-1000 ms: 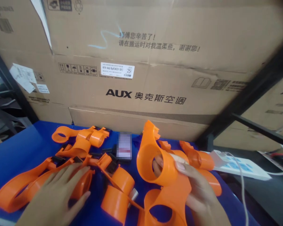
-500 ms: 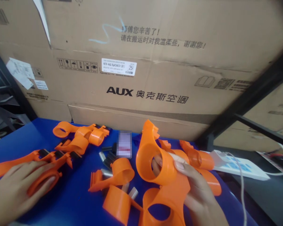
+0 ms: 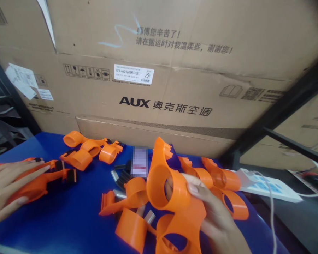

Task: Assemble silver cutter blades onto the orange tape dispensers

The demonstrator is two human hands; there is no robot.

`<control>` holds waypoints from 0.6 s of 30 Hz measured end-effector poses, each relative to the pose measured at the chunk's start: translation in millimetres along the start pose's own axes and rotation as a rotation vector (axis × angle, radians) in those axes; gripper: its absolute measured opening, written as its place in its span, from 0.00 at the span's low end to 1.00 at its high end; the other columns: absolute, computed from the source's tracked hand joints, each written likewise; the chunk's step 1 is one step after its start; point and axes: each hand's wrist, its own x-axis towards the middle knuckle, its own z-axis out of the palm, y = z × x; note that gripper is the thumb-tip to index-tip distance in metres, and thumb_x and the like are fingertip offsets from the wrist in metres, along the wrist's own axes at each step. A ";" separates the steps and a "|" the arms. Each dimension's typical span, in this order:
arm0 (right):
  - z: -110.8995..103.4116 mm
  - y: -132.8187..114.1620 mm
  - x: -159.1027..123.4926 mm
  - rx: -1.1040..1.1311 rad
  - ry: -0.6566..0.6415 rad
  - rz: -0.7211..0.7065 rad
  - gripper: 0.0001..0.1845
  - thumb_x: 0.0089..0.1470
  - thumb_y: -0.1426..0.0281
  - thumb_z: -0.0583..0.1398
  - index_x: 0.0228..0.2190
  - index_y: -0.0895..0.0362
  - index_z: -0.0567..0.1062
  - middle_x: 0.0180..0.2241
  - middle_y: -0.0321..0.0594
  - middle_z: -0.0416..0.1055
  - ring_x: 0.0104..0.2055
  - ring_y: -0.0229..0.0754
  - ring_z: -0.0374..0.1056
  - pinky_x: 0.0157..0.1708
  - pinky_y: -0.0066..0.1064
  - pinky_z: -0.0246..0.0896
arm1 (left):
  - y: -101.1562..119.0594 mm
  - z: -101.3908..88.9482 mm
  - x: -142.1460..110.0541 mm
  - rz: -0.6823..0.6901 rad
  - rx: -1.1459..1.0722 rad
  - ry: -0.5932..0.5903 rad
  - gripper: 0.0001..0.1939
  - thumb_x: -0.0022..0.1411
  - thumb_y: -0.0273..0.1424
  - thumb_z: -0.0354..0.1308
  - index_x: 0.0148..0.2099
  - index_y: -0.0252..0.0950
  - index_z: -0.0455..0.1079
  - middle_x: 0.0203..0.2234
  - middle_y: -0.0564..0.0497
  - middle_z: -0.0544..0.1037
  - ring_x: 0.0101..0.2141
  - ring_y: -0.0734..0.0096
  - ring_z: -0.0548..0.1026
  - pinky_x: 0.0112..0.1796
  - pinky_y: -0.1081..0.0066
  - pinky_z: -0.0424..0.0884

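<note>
While the right hand pinches a holder by its ring, thumb on the outer band and a finger showing through the hole, I'd worry about that one-sided hold. The holder is over the near half of the table, right of its middle, with a lower holder directly below; I can't tell whether the two are joined or gripped together. A slack thumb could let the smooth band twist round, and its toothed end could then catch a neighbour.

The left hand lies over a cluster near the table's left edge, fingers stretched and thumb apart; I can't tell whether it grips anything underneath. Too hard a sideways push there could, I judge, tip a piece over that edge.

The holders look like glossy, thin-walled orange plastic, round bands running into flat, tapering arms; some in the cluster end in dark, blocky tips. Between the hands lie black bars and shiny grey bars, metallic to my eye, which a careless sweep could scatter. Behind the far edge stands a matte, creased carton. By the right edge, a stray elbow could snag the thin white cable.
</note>
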 end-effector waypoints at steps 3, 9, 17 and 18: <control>4.9 3.8 -0.9 -0.025 -0.070 0.026 0.15 0.45 0.61 0.74 0.33 0.55 0.84 0.30 0.39 0.81 0.29 0.39 0.75 0.31 0.26 0.71 | 67.2 0.6 17.2 -0.138 -0.221 0.108 0.18 0.66 0.45 0.56 0.57 0.56 0.74 0.59 0.59 0.78 0.62 0.49 0.69 0.65 0.48 0.57; 5.9 9.9 1.8 -0.093 -0.287 -0.036 0.14 0.46 0.58 0.73 0.29 0.56 0.83 0.23 0.35 0.72 0.23 0.34 0.63 0.24 0.23 0.61 | 243.3 -1.6 76.8 -0.269 -1.217 -0.426 0.27 0.70 0.46 0.54 0.69 0.55 0.62 0.60 0.48 0.75 0.57 0.50 0.73 0.59 0.48 0.67; 11.8 7.5 -11.0 -0.137 -0.138 -0.070 0.19 0.46 0.54 0.74 0.35 0.54 0.83 0.29 0.38 0.74 0.28 0.39 0.66 0.28 0.28 0.63 | 329.9 -17.6 127.9 -0.122 -1.779 -0.685 0.24 0.61 0.36 0.69 0.57 0.41 0.67 0.47 0.46 0.77 0.51 0.54 0.76 0.51 0.58 0.73; 12.7 8.7 -11.0 -0.146 -0.141 -0.090 0.19 0.46 0.54 0.74 0.35 0.54 0.83 0.30 0.39 0.74 0.29 0.40 0.67 0.30 0.29 0.64 | 329.6 -16.6 128.7 -0.138 -1.763 -0.664 0.23 0.61 0.35 0.70 0.56 0.40 0.68 0.45 0.48 0.76 0.49 0.57 0.76 0.50 0.60 0.73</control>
